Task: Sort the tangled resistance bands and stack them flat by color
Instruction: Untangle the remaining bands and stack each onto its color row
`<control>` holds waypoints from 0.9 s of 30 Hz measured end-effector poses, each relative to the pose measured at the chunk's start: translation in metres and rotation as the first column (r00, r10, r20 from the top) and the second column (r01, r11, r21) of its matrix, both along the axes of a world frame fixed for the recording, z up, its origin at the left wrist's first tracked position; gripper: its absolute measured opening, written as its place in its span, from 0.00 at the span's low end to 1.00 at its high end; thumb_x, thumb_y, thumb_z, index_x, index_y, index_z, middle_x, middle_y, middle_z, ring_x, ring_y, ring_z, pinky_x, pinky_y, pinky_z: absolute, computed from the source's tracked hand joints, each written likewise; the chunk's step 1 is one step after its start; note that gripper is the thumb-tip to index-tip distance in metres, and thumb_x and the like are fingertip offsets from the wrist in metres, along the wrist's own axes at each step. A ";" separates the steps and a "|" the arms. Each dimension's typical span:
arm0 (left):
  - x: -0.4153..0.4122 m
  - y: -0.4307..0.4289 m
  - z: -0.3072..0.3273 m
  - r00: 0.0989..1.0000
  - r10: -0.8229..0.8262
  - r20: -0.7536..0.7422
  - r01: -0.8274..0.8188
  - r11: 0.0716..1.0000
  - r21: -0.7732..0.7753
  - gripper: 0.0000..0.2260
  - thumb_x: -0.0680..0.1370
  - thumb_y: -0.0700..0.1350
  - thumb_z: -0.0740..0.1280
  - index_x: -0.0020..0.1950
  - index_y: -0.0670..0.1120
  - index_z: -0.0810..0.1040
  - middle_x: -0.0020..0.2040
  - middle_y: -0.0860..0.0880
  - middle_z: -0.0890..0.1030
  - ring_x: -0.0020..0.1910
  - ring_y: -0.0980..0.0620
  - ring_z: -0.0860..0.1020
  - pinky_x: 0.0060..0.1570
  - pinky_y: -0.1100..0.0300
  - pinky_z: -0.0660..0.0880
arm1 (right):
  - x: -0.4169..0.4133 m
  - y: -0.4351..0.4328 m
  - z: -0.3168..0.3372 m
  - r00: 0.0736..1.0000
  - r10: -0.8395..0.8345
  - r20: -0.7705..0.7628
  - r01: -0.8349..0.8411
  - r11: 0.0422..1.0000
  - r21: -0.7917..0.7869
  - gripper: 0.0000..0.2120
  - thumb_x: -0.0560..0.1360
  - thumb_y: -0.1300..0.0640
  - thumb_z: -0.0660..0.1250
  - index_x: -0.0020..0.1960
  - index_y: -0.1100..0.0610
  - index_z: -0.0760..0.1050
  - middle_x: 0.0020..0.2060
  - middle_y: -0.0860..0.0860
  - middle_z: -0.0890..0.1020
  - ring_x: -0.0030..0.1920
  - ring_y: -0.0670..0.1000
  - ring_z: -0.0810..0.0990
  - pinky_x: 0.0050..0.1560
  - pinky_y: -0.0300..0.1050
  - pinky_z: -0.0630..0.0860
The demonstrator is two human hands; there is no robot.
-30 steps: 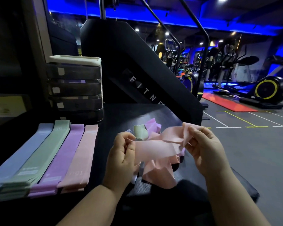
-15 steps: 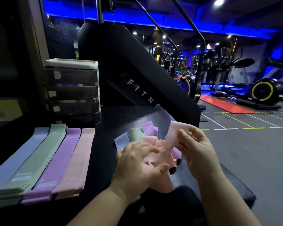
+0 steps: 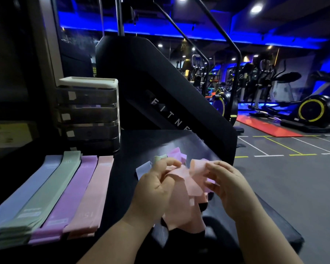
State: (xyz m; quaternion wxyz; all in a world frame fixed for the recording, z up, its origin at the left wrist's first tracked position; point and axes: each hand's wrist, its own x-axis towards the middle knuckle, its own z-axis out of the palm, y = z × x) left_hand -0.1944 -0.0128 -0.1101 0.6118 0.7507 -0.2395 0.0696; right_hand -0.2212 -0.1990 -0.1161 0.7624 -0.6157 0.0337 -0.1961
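While left hand (image 3: 156,189) and right hand (image 3: 229,184) pinch a pink band (image 3: 185,204) over the black table (image 3: 125,180), gym machines (image 3: 311,111) stand behind.

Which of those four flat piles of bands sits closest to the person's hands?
The pink stack, rightmost in the row. The purple stack, green stack and blue-grey stack lie farther left.
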 end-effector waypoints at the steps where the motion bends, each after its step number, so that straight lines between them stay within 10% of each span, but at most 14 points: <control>1: 0.000 0.000 0.001 1.000 0.012 -0.017 -0.012 1.000 -0.006 0.12 0.79 0.42 0.63 0.48 0.60 0.79 0.40 0.59 0.82 0.37 0.57 0.79 0.39 0.60 0.77 | 0.000 0.001 -0.001 0.999 -0.020 -0.031 0.019 1.000 -0.023 0.23 0.62 0.44 0.73 0.46 0.63 0.81 0.45 0.57 0.82 0.43 0.55 0.78 0.45 0.47 0.73; 8: 0.001 -0.003 0.008 0.997 0.022 -0.073 -0.028 0.997 -0.078 0.07 0.80 0.48 0.65 0.50 0.61 0.79 0.42 0.55 0.83 0.42 0.51 0.82 0.42 0.46 0.80 | -0.006 0.006 0.001 0.911 -0.409 0.050 0.340 0.677 -0.653 0.29 0.60 0.33 0.69 0.30 0.61 0.71 0.27 0.46 0.74 0.30 0.48 0.71 0.35 0.45 0.67; 15: -0.003 -0.007 0.012 0.999 0.006 -0.052 -0.011 0.996 -0.089 0.02 0.78 0.53 0.66 0.46 0.59 0.74 0.40 0.55 0.82 0.41 0.52 0.82 0.42 0.45 0.80 | -0.014 0.020 0.013 0.986 -0.124 0.113 0.167 0.783 -0.599 0.05 0.75 0.46 0.70 0.49 0.42 0.76 0.50 0.43 0.80 0.49 0.39 0.79 0.45 0.29 0.72; 22: -0.002 -0.011 0.017 0.996 0.042 -0.073 -0.052 0.991 -0.127 0.06 0.79 0.50 0.66 0.42 0.55 0.79 0.45 0.49 0.81 0.36 0.55 0.80 0.31 0.61 0.72 | -0.016 0.023 0.018 0.995 0.016 0.098 0.042 0.826 -0.561 0.18 0.68 0.38 0.65 0.39 0.53 0.79 0.32 0.48 0.78 0.34 0.46 0.74 0.36 0.45 0.71; 27: -0.002 -0.015 0.020 0.993 0.006 -0.116 -0.028 0.981 -0.191 0.08 0.78 0.47 0.66 0.44 0.55 0.85 0.54 0.46 0.81 0.50 0.50 0.83 0.52 0.49 0.80 | -0.021 0.021 0.019 0.987 0.150 0.048 -0.102 0.839 -0.535 0.19 0.65 0.37 0.71 0.39 0.53 0.80 0.32 0.48 0.75 0.34 0.45 0.72 0.37 0.43 0.68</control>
